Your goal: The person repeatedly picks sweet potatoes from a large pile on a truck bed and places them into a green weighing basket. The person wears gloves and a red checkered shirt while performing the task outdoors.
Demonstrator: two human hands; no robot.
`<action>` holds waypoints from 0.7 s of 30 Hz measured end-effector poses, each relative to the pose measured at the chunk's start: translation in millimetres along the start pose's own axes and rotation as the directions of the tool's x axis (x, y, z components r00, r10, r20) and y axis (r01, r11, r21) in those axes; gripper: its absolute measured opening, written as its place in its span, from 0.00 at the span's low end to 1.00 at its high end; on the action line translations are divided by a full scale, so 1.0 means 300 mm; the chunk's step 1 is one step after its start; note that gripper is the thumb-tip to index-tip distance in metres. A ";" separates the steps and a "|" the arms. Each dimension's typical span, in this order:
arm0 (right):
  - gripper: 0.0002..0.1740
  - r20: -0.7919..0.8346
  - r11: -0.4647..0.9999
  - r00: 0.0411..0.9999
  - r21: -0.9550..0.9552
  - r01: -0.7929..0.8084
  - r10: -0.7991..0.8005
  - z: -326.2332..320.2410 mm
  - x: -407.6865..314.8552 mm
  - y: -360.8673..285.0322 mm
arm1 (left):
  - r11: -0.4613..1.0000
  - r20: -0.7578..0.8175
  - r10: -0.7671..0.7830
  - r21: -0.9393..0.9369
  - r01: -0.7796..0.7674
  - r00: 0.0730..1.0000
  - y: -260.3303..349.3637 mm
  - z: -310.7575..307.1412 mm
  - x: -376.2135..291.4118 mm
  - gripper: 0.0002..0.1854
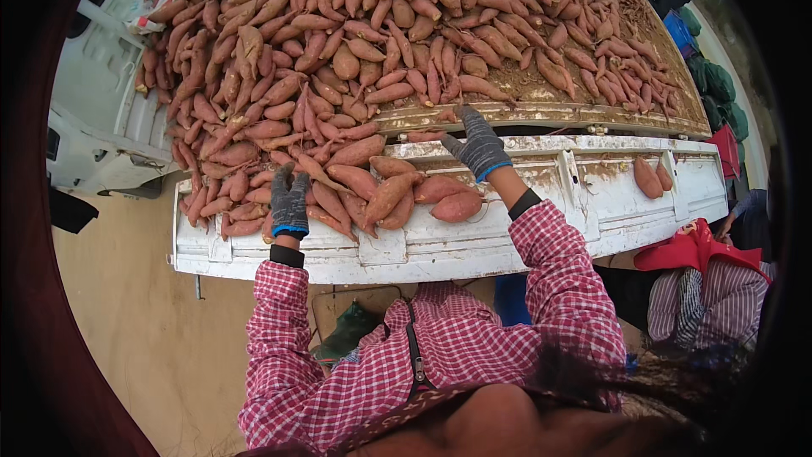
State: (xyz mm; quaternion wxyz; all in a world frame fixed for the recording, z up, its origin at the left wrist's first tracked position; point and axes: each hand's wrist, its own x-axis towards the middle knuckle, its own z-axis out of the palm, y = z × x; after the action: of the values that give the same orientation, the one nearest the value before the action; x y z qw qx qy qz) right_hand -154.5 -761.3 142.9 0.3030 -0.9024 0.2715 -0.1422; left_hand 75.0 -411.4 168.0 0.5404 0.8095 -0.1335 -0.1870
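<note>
A large heap of sweet potatoes (346,60) covers the truck bed and spills onto the white drop-side panel (457,244) in front of me. My left hand (290,202), in a grey knit glove with a blue cuff, rests against the sweet potatoes at the panel's left part; its fingers are apart and no grip shows. My right hand (480,145), gloved alike, reaches over the panel's hinged edge with thumb and fingers spread. Near its fingertips lies a small sweet potato piece (447,115). Larger sweet potatoes (390,197) lie on the panel between both hands.
Two sweet potatoes (648,178) lie farther right on the panel. A gap runs between bed edge (545,115) and panel. The white truck cab (95,95) is at left. At right are a person in a striped garment (713,301), green sacks (720,89) and a blue crate (679,32).
</note>
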 end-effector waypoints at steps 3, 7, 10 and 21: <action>0.50 0.080 0.956 0.989 -0.278 -0.097 0.124 0.017 0.356 -0.015 | 0.898 0.013 0.103 0.429 -0.099 0.995 0.030 -0.046 0.229 0.37; 0.51 0.025 0.892 0.980 -0.421 -0.168 0.196 -0.002 0.760 0.034 | 0.558 0.117 -0.079 0.828 -0.053 0.990 -0.002 0.033 0.421 0.53; 0.52 -0.089 0.872 0.981 -0.450 -0.194 0.173 -0.036 0.993 0.072 | 0.555 0.118 -0.320 0.828 0.085 0.940 -0.073 0.118 0.457 0.62; 0.53 -0.139 0.896 0.951 -0.321 -0.306 0.275 -0.012 1.272 0.278 | 0.594 0.135 -0.301 0.801 0.075 0.944 -0.170 0.132 0.477 0.65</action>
State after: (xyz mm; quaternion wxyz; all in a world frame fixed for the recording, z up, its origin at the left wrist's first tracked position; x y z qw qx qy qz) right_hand 120.2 -1038.7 128.7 0.1485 -0.8829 0.4369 -0.0870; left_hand 185.8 -484.5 84.3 0.0859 0.9418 -0.1833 -0.2685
